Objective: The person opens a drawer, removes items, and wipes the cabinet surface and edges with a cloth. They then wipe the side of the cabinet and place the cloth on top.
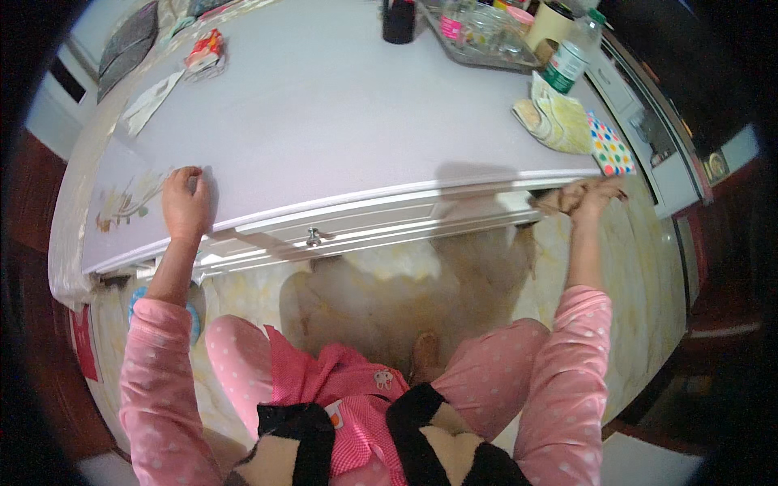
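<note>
Before me stands a low table with a pale lilac top [340,115] and a white drawer front [364,226] along its near side. A round metal knob [313,237] sits on that front. My left hand [185,203] rests on the tabletop near its front left edge, fingers curled and nothing visible in them. Beside it, a painted flower pattern [124,203] decorates the top. My right hand [589,195] is at the table's front right corner, blurred. Whether it grips the edge cannot be told. Just above it lies a polka-dot cloth [611,146], next to a folded yellow-green towel [559,121].
A plastic bottle with a green cap [568,64] stands by a metal tray [486,59] of glassware. Left of the tray is a dark cylindrical container [399,21]. A red packet [205,50] and white tissue [152,103] lie at far left. Blue slippers [194,322] are on the marbled floor.
</note>
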